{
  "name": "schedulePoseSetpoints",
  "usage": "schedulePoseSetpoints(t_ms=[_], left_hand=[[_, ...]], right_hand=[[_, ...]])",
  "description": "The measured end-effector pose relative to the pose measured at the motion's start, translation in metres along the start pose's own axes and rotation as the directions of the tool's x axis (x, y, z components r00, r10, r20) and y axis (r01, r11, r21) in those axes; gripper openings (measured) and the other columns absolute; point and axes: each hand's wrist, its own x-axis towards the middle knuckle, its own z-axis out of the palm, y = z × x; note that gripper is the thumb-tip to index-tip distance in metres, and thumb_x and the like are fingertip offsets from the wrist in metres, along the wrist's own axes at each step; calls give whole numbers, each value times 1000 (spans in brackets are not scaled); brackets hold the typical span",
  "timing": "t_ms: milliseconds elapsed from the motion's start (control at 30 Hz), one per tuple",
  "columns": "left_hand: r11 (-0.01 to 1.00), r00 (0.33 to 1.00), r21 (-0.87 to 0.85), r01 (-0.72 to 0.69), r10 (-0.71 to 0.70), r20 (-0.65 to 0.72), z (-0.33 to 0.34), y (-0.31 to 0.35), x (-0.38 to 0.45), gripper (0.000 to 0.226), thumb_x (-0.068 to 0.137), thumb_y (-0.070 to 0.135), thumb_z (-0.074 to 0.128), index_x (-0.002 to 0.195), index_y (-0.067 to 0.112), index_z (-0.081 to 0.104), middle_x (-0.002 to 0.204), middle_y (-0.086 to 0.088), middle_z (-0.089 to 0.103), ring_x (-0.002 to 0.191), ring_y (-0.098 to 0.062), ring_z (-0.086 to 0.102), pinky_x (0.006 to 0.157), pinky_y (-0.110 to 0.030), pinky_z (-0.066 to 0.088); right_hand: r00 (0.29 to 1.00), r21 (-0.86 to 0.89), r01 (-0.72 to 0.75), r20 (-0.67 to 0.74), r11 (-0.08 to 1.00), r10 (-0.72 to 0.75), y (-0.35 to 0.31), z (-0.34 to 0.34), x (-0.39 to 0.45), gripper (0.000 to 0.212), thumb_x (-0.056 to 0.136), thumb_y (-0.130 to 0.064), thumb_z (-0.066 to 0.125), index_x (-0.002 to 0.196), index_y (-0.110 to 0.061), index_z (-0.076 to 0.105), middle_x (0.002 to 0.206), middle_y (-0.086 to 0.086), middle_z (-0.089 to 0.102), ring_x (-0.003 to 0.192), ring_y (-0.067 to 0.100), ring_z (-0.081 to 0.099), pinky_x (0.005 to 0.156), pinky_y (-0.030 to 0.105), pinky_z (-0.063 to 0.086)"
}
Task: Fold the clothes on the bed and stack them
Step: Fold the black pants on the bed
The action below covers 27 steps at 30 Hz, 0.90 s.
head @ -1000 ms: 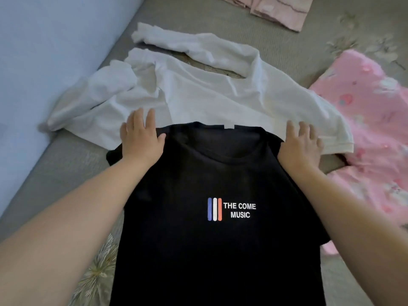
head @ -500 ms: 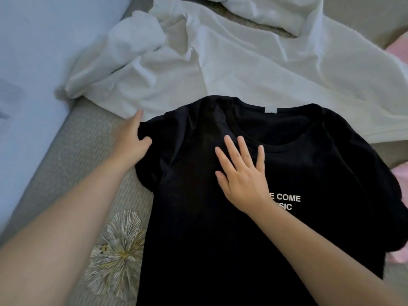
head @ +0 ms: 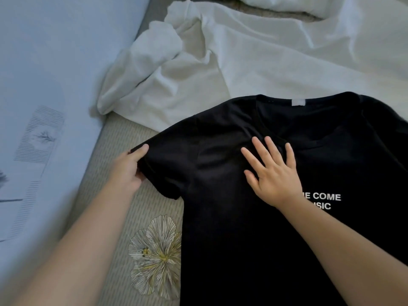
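Shirt print: on the black T-shirt (head: 242, 217), lower right of frame, I read "…E COME / …SIC" in white, partly hidden.

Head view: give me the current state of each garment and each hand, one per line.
black T-shirt: spread flat, print side up, not folded yet, its collar edge overlapping the white garment.
white garment: crumpled, unfolded, beyond the black T-shirt.
left hand: pinches the T-shirt's sleeve edge.
right hand: flat, fingers spread, presses the T-shirt's chest.
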Motion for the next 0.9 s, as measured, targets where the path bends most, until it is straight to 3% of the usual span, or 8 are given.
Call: schedulePoseSetpoints(t_ms=[100, 167, 333, 433, 533, 633, 767, 900], left_hand=[[995, 973, -93, 38, -15, 231, 5, -13, -12, 16, 90, 6, 50, 102, 9, 59, 96, -4, 70, 88, -16, 66, 72, -29, 53], [985, 965, 133, -112, 75, 252, 7, -25, -22, 18, 89, 1, 50, 103, 7, 60, 91, 0, 70, 86, -13, 66, 72, -24, 52], [495, 812, 716, -493, 556, 175, 16, -32, -39, 16, 93, 14, 48, 100, 2, 55, 73, 7, 52, 71, -13, 51, 58, -26, 37], [426, 712, 675, -602, 668, 214, 38, -19, -57, 10, 93, 13, 46, 93, 7, 54, 70, 6, 50, 65, -14, 50, 61, -26, 36], [425, 720, 666, -613, 647, 250, 80, -21, -77, 19, 90, 18, 52, 107, 8, 53, 73, 10, 53, 63, -4, 47, 58, -8, 35], [372, 755, 657, -655, 328, 567, 123, -46, -100, 61, 88, 30, 56, 140, 12, 31, 98, 3, 58, 85, -8, 53, 78, -19, 38], [118, 542, 535, -837, 317, 778, 149, -96, -136, 49, 88, 23, 58, 133, 7, 44, 128, -7, 52, 119, -22, 49, 94, -24, 32], [-106, 481, 560, -822, 395, 782, 146, -156, -161, 53, 73, 15, 75, 118, -6, 56, 124, -24, 55, 119, -43, 48, 97, -55, 32]], right_hand=[[1000, -11, 1, -16, 1000, -2, 0, 0, 0, 50, 83, -40, 35, 122, -21, 59, 132, 9, 54, 122, 34, 49, 101, 55, 19], [1000, -6, 9, -5, 1000, -9, 2, 0, -1, 50, 84, -41, 34, 123, -21, 59, 132, 9, 54, 122, 34, 49, 100, 55, 20], [999, 31, 23, 24, 999, -24, 2, 0, -1, 44, 88, -38, 47, 129, -23, 52, 138, 8, 47, 129, 32, 42, 104, 53, 12], [996, 326, -14, 89, 945, -16, 12, -8, 1, 46, 98, -26, 38, 142, -21, 29, 152, 1, 21, 142, 16, 11, 110, 30, -13], [976, 758, -178, 51, 628, 214, 34, -37, -14, 43, 97, -13, 35, 139, -4, 32, 144, 1, 31, 134, 7, 20, 106, 8, 8], [888, 738, -234, -103, 633, 448, 69, -69, -53, 41, 90, -12, 36, 124, 5, 50, 121, 5, 52, 114, 13, 45, 94, 6, 27], [682, 618, -449, -229, 645, 695, 125, -85, -134, 34, 87, -14, 44, 110, 7, 57, 106, 23, 58, 99, 26, 53, 88, 23, 38], [266, 670, -731, 109, 127, 958, 163, -69, -188, 41, 88, -31, 53, 114, 1, 54, 108, 20, 59, 92, 25, 53, 83, 36, 41]])
